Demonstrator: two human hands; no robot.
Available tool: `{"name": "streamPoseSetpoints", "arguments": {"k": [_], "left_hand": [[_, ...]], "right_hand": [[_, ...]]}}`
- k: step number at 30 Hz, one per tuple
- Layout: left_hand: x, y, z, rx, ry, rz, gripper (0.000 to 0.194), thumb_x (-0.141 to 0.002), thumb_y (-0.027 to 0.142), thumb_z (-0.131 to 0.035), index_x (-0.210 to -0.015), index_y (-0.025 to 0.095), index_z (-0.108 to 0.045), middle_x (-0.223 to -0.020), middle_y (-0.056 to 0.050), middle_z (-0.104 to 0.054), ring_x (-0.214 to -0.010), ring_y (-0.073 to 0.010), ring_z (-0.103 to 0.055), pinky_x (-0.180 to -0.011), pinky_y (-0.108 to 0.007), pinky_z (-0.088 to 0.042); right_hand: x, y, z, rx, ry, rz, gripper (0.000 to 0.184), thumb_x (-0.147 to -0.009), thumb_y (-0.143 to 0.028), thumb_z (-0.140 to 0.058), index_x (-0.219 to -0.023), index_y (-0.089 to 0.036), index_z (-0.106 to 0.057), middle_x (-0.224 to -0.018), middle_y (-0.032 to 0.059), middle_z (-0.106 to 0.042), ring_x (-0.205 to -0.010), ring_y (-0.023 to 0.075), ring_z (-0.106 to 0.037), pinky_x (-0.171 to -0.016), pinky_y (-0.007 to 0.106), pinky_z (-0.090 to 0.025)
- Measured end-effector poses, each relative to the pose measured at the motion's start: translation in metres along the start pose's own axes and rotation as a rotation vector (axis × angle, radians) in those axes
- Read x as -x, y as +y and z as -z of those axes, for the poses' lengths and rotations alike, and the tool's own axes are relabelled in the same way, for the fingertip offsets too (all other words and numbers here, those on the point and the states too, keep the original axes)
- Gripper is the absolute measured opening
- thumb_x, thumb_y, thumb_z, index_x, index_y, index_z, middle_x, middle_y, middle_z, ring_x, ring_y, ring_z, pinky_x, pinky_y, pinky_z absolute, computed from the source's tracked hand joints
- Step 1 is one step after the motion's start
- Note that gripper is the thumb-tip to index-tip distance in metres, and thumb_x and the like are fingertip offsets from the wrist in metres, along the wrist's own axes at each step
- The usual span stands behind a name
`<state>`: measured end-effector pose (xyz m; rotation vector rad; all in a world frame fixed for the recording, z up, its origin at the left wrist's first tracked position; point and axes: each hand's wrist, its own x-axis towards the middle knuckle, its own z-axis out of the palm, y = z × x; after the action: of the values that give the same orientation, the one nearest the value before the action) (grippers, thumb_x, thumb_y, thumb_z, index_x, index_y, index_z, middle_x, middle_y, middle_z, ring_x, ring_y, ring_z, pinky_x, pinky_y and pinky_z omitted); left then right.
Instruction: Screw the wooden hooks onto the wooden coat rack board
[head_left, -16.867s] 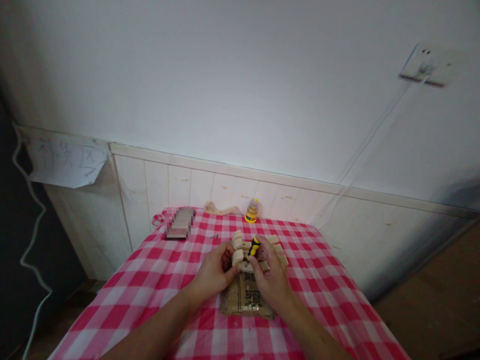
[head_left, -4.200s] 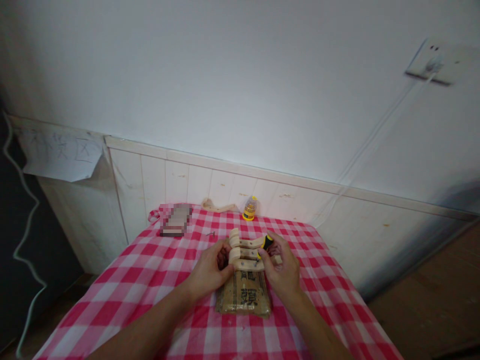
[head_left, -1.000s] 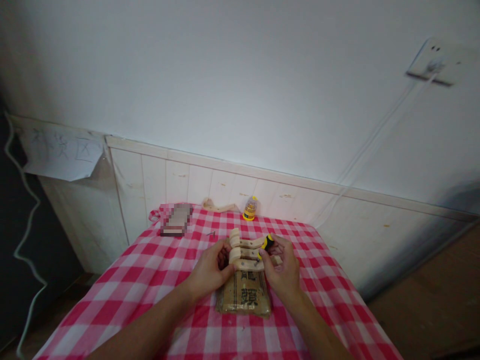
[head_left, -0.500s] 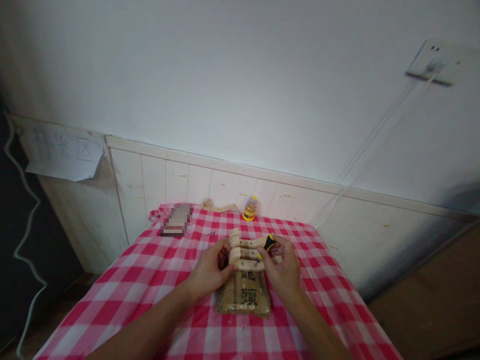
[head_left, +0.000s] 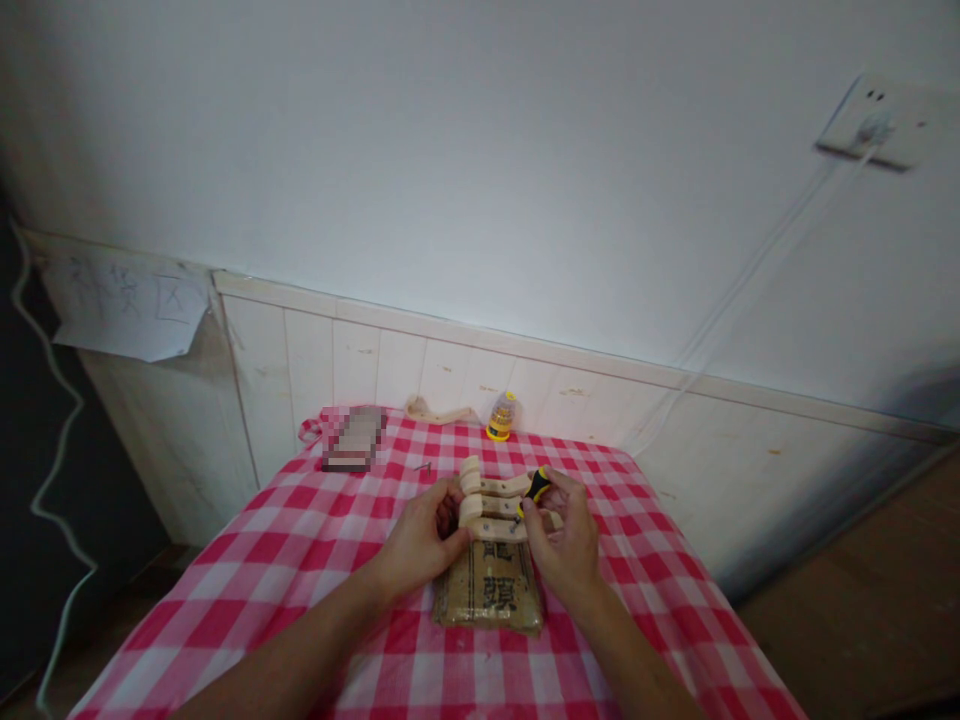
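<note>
Yellow-and-black screwdriver (head_left: 537, 485) held in the closed fingers of the right hand (head_left: 564, 525), its lower end at the nearest strip of the slatted wooden piece (head_left: 499, 506); left hand (head_left: 421, 537) closed on that piece's curled end, left of the right grip. Taped brown package (head_left: 489, 592) lies beneath the piece, between both grips; yellow-based bottle (head_left: 502, 416) stands beyond them on the checked worktop (head_left: 360, 560).

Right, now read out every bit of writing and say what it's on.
"补货区", handwritten, faint, a likely reading: white paper at left.
"頭", probably: brown package, lower character; the upper is partly covered, unclear.
Small bottle: label too small to read.
</note>
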<state>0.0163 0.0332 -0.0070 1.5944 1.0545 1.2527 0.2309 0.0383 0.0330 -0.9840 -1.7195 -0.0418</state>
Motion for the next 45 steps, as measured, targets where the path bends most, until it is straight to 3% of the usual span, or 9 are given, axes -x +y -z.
{"name": "streamPoseSetpoints", "arguments": {"k": [12,28,38,45], "left_hand": [[-0.0010,-0.0066,-0.0007,0.011,0.006,-0.010,0.025,-0.079,0.027,-0.073,-0.093,0.022,-0.053,-0.076,0.004,-0.057,-0.062,-0.0131,-0.052,-0.056,-0.024,-0.039],[0.0006,0.0006,-0.0001,-0.016,0.009,0.003,0.025,-0.077,0.026,-0.072,-0.093,0.021,-0.053,-0.074,0.005,-0.057,-0.060,-0.0120,-0.050,-0.055,-0.023,-0.037],[0.0005,-0.0006,-0.0003,-0.015,0.013,-0.004,0.026,-0.079,0.029,-0.074,-0.093,0.022,-0.053,-0.075,0.005,-0.057,-0.060,-0.0126,-0.050,-0.055,-0.024,-0.037],[0.0004,0.0003,-0.0011,0.024,-0.008,-0.028,0.026,-0.080,0.027,-0.073,-0.092,0.022,-0.051,-0.075,0.005,-0.056,-0.060,-0.0116,-0.050,-0.054,-0.022,-0.035]], "right_hand": [[-0.0016,0.0002,-0.0018,-0.007,0.019,0.008,0.035,-0.092,-0.020,-0.066,-0.126,-0.023,-0.059,-0.104,0.0080,-0.076,-0.079,0.0225,-0.076,-0.068,0.037,-0.067],[-0.0059,-0.0051,-0.0004,0.034,0.034,0.019,0.030,-0.093,-0.026,-0.067,-0.122,-0.023,-0.061,-0.097,0.0051,-0.075,-0.069,0.0193,-0.072,-0.060,0.033,-0.064],[-0.0005,-0.0007,-0.0012,0.009,-0.004,0.028,0.037,-0.092,-0.019,-0.063,-0.129,-0.023,-0.057,-0.112,0.0104,-0.075,-0.088,0.0238,-0.078,-0.073,0.039,-0.068],[0.0031,-0.0018,-0.0013,-0.035,-0.031,-0.004,0.041,-0.093,-0.018,-0.063,-0.133,-0.023,-0.056,-0.111,0.0100,-0.077,-0.088,0.0234,-0.078,-0.076,0.039,-0.068]]}}
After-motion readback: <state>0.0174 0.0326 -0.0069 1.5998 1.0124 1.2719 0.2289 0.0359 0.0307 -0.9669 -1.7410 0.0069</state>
